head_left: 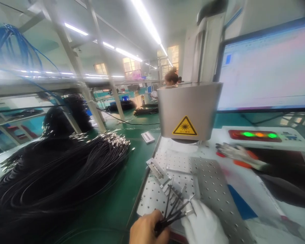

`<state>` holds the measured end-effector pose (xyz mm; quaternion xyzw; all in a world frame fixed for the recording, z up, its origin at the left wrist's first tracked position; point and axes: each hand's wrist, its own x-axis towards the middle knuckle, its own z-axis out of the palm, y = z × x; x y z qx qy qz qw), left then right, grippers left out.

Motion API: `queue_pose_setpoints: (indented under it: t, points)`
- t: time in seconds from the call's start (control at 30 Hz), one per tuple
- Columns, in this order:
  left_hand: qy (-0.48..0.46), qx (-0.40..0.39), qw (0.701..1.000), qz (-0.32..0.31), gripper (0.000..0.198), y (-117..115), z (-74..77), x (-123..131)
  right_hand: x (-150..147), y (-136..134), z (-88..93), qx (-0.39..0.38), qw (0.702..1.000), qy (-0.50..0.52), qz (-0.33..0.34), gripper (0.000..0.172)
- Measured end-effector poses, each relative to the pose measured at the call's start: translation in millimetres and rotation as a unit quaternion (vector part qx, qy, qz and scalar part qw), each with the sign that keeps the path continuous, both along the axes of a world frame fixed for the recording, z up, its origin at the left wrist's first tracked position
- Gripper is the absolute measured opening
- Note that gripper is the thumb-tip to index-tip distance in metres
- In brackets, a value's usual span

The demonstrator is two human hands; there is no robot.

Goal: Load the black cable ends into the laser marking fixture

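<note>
My bare left hand (149, 228) is closed round several black cables (169, 215), whose metal connector ends fan out upward and to the right. My right hand (204, 222), in a white glove, is at the right side of these ends, its fingers against a metal connector (189, 212). Its fingertips are partly hidden and blurred. Just beyond the connectors, a small metal fixture (157, 172) lies slanted on the perforated metal plate (148, 200). Above the plate hangs the grey head of a laser machine (189, 105) with a yellow warning triangle (185, 126).
Large bundles of black cables (91, 169) lie on the green table (124, 200) at left. A small white block (147, 137) lies behind the plate. On the right are a monitor (266, 67), a panel with lit buttons (255, 135) and a cutting tool with orange parts (243, 159).
</note>
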<state>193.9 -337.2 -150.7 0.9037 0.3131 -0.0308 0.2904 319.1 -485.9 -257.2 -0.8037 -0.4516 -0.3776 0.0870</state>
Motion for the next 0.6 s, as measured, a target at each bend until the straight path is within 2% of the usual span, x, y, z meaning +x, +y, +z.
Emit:
queue_pose_setpoints:
  t: [0.17, 0.37, 0.47, 0.6]
  points:
    - [-0.011, -0.025, 1.0, 0.014, 0.016, 1, 2.2, 3, 4, -3, -4.8, -0.023, 0.999, -0.012, 0.019, 0.035]
    - [-0.07, -0.118, 0.991, 0.006, 0.032, 12, -3.9, 3, 1, -1, 7.3, -0.008, 1.0, 0.006, -0.002, 0.033]
    - [-0.127, -0.181, 0.975, 0.007, 0.043, 20, -0.6, 6, -2, 1, 9.9, 0.003, 1.0, 0.009, -0.009, 0.032]
    - [-0.151, -0.198, 0.968, 0.038, 0.045, 22, 5.7, 14, -1, -1, 7.2, -0.005, 1.0, -0.002, -0.002, 0.031]
